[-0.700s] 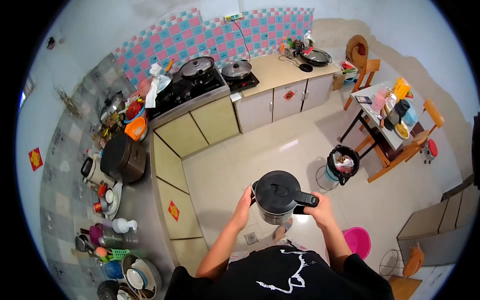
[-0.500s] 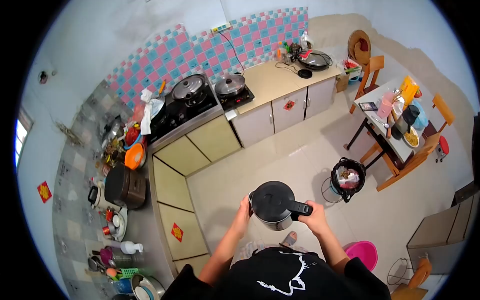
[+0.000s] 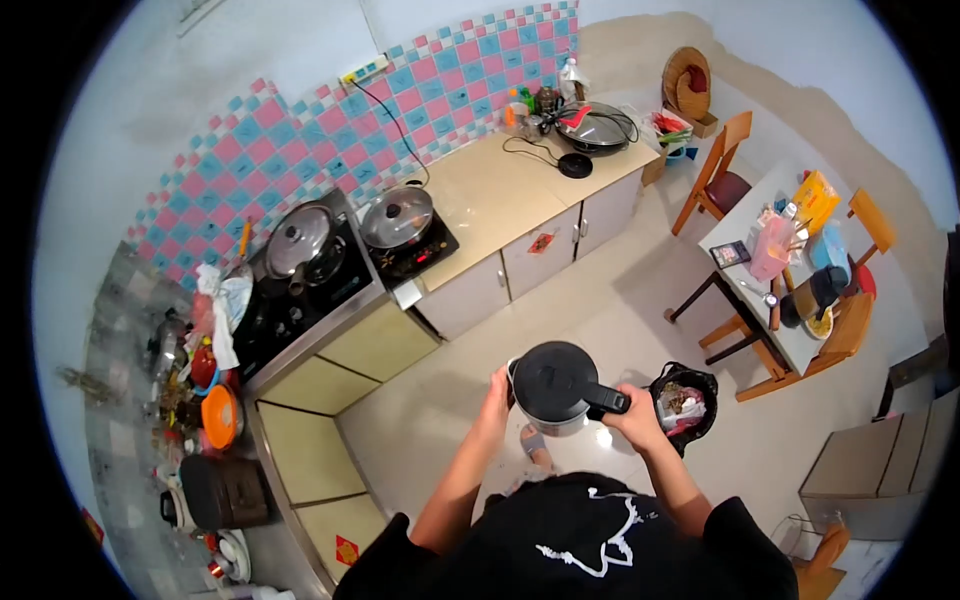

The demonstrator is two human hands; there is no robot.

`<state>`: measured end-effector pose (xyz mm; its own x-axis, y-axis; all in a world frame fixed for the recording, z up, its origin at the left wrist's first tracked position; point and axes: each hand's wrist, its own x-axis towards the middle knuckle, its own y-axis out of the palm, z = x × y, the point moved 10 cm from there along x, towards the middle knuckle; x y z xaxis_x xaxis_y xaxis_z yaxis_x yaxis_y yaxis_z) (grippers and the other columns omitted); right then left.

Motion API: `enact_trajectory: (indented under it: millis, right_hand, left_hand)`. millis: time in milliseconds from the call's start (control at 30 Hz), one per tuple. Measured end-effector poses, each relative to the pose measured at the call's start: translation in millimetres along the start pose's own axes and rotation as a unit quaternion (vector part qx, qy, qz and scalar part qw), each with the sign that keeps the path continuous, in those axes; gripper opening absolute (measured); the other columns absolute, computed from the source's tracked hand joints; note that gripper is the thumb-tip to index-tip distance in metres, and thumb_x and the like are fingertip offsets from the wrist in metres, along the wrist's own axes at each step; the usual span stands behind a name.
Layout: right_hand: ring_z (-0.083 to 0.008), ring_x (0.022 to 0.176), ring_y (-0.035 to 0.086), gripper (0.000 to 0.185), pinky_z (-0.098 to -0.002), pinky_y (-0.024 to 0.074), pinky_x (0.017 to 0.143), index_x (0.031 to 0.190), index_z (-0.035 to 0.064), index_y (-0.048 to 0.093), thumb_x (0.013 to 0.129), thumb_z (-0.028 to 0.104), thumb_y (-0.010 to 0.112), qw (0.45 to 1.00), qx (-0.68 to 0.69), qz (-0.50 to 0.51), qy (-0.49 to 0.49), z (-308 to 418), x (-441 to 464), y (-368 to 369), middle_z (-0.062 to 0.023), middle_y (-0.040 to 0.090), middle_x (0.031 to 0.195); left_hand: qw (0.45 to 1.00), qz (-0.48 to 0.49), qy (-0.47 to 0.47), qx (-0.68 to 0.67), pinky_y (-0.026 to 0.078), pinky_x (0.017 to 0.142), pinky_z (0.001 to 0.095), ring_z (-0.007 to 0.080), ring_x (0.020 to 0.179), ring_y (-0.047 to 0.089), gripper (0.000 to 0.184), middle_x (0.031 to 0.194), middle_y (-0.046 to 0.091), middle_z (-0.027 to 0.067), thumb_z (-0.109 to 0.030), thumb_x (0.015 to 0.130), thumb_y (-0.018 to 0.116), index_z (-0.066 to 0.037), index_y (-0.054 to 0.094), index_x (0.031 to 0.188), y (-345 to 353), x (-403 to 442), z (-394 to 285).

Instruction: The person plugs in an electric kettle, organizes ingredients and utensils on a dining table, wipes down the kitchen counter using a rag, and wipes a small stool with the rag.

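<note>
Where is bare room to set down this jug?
For the jug, the tan counter looks bare between the induction cooker and the round black base. It is crowded around the orange basin and over much of the white table.

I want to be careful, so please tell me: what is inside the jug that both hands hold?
The black lid covers the top of the jug, so its contents cannot be seen. Below the lid, only a silvery strip shows, between left hand and right hand.
</note>
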<state>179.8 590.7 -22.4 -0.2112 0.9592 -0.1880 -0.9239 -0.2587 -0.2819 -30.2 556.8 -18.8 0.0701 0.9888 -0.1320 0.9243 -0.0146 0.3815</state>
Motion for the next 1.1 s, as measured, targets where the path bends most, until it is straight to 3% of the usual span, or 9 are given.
enact_trajectory:
  millis: [67, 267, 500, 600, 733, 767, 933, 1100]
  right_hand:
    - [-0.0092, 0.055, 0.043, 0.021, -0.0249, 0.0366, 0.051, 0.068, 0.0006, 0.05, 0.054, 0.006, 0.065, 0.998, -0.018, 0.001, -0.055, 13.7, 35.8, -2.9, 0.0001, 0.045, 0.056]
    - [-0.0095, 0.057, 0.043, 0.022, -0.025, 0.0377, 0.053, 0.07, 0.0004, 0.051, 0.055, 0.007, 0.065, 0.999, -0.035, 0.01, 0.01, 23.5, 141.4, -13.1, -0.0006, 0.046, 0.059]
    - [-0.0119, 0.055, 0.046, 0.022, -0.0271, 0.0397, 0.053, 0.07, 0.0003, 0.052, 0.054, 0.009, 0.065, 0.999, 0.008, 0.035, -0.034, 8.7, 288.2, -26.0, -0.0041, 0.049, 0.057]
    - [-0.0131, 0.055, 0.046, 0.023, -0.0276, 0.0396, 0.053, 0.07, 0.0003, 0.052, 0.053, 0.01, 0.065, 0.998, 0.005, 0.044, -0.055, 8.5, 344.0, -33.9, -0.0052, 0.049, 0.057]
    - [-0.0138, 0.055, 0.046, 0.024, -0.0278, 0.0396, 0.053, 0.069, 0.0011, 0.051, 0.053, 0.009, 0.066, 0.998, 0.007, 0.035, -0.045, 7.0, 410.4, -41.4, -0.0051, 0.047, 0.056]
    - [-0.0116, 0.057, 0.046, 0.021, -0.0261, 0.039, 0.054, 0.069, 0.002, 0.052, 0.053, 0.007, 0.066, 0.999, 0.022, 0.042, -0.021, 1.7, 425.0, -40.6, -0.0018, 0.048, 0.059]
    - [-0.012, 0.057, 0.046, 0.022, -0.0262, 0.0391, 0.054, 0.07, 0.002, 0.052, 0.053, 0.005, 0.065, 0.999, 0.042, 0.007, -0.031, 5.5, 505.0, -49.5, -0.0019, 0.049, 0.06]
    - [-0.0126, 0.057, 0.047, 0.023, -0.0279, 0.0396, 0.053, 0.07, 0.0017, 0.053, 0.052, 0.005, 0.066, 0.999, -0.038, -0.014, 0.01, -12.0, 581.4, -38.5, -0.0033, 0.049, 0.058]
  left_hand:
    - [1.0, 0.027, 0.0, -0.012, 0.019, 0.103, 0.0348, 0.0208, 0.125, 0.029, 0.066, 0.135, 0.033, 0.0092, -0.053, 0.091, 0.015, -0.004, 0.026, 0.133, -6.5, 46.8, -12.9]
    - [1.0, -0.001, -0.009, -0.021, 0.023, 0.1, 0.0335, 0.019, 0.119, 0.035, 0.062, 0.128, 0.04, 0.0082, -0.052, 0.091, 0.019, -0.005, 0.034, 0.128, -27.1, 160.3, -26.4]
    - [0.997, -0.014, -0.06, -0.037, 0.026, 0.099, 0.0326, 0.0181, 0.117, 0.039, 0.06, 0.128, 0.042, 0.0074, -0.051, 0.091, 0.021, -0.005, 0.036, 0.128, -40.9, 289.1, -32.6]
    - [0.99, -0.095, -0.097, -0.05, 0.025, 0.099, 0.0317, 0.0182, 0.118, 0.038, 0.061, 0.13, 0.04, 0.0068, -0.051, 0.091, 0.021, -0.005, 0.035, 0.129, -59.5, 342.4, -26.4]
    - [0.986, -0.102, -0.13, -0.038, 0.025, 0.099, 0.0307, 0.0178, 0.118, 0.038, 0.06, 0.131, 0.04, 0.0053, -0.051, 0.091, 0.022, -0.007, 0.034, 0.13, -67.5, 408.8, -28.5]
    - [0.983, -0.125, -0.131, -0.041, 0.026, 0.098, 0.0304, 0.0172, 0.116, 0.039, 0.058, 0.129, 0.042, 0.0048, -0.05, 0.092, 0.021, -0.007, 0.036, 0.128, -73.0, 423.8, -29.6]
    - [0.986, -0.098, -0.124, -0.062, 0.03, 0.095, 0.0303, 0.0165, 0.11, 0.044, 0.056, 0.121, 0.048, 0.0045, -0.049, 0.092, 0.022, -0.008, 0.041, 0.124, -84.0, 513.6, -32.7]
    - [0.984, -0.071, -0.136, -0.096, 0.031, 0.094, 0.0303, 0.0169, 0.109, 0.045, 0.056, 0.118, 0.05, 0.0071, -0.048, 0.092, 0.024, -0.003, 0.043, 0.12, -122.1, 595.4, -10.7]
